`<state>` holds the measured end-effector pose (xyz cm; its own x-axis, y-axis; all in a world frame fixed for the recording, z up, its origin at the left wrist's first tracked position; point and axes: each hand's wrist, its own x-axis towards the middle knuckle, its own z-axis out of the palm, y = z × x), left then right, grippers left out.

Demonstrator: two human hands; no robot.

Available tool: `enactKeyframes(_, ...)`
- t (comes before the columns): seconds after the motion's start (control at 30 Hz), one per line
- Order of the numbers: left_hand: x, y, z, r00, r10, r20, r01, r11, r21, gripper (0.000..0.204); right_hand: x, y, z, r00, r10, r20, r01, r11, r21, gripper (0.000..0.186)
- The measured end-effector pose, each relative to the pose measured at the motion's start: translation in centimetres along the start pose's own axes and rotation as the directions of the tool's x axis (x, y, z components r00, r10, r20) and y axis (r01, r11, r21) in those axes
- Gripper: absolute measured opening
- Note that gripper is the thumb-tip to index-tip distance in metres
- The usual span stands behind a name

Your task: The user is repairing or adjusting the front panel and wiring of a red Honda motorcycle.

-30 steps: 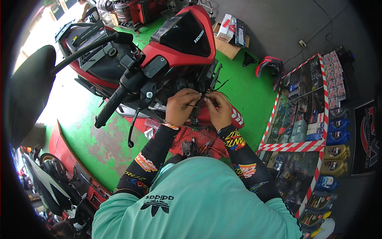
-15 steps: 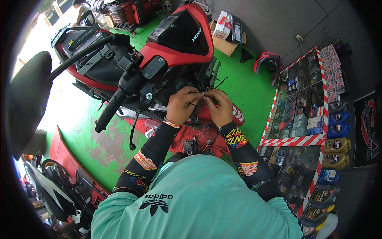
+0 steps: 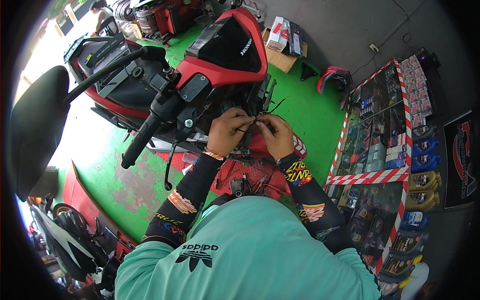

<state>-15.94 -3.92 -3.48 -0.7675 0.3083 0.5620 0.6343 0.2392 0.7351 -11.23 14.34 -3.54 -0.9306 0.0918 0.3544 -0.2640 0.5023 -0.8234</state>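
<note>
In front of the opened front end of a red and black motorcycle [image 3: 216, 75], my two hands meet. My left hand [image 3: 226, 132] is closed in a pinch, with a thin black wire [image 3: 243, 131] showing beside its fingers. Fingertip to fingertip with it, my right hand [image 3: 278, 137] pinches at the same dark strand; the exact spot they grip is too small to make out. Behind the fingers, more loose wires [image 3: 280, 103] stick out of the motorcycle. The handlebar grip [image 3: 138, 141] and brake lever [image 3: 169, 167] are left of my left arm.
A red mat [image 3: 227, 175] with tools and parts lies below my hands. At the right stands a glass display case [image 3: 372, 177] edged in striped tape, with bottles [image 3: 424, 187] alongside. A mirror [image 3: 40, 130] juts out at the left. Boxes [image 3: 284, 42] sit by the wall.
My hands stay pinched together in nearly the same place. The view has shifted only slightly.
</note>
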Motion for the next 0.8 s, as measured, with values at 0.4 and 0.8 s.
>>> enactKeyframes(0.4, -0.09, 0.13, -0.06, 1.000, -0.025, 0.015, 0.026, 0.999, -0.032, 0.022, 0.01, -0.17, 0.15, 1.000, 0.002, -0.019, -0.001, 0.999, 0.033, 0.013)
enactKeyframes(0.8, 0.08, -0.20, -0.06, 0.999, 0.019, 0.043, -0.017, 0.999, -0.029, 0.022, 0.35, -0.38, 0.04, 0.994, -0.111, -0.024, 0.108, 0.990, -0.091, 0.013)
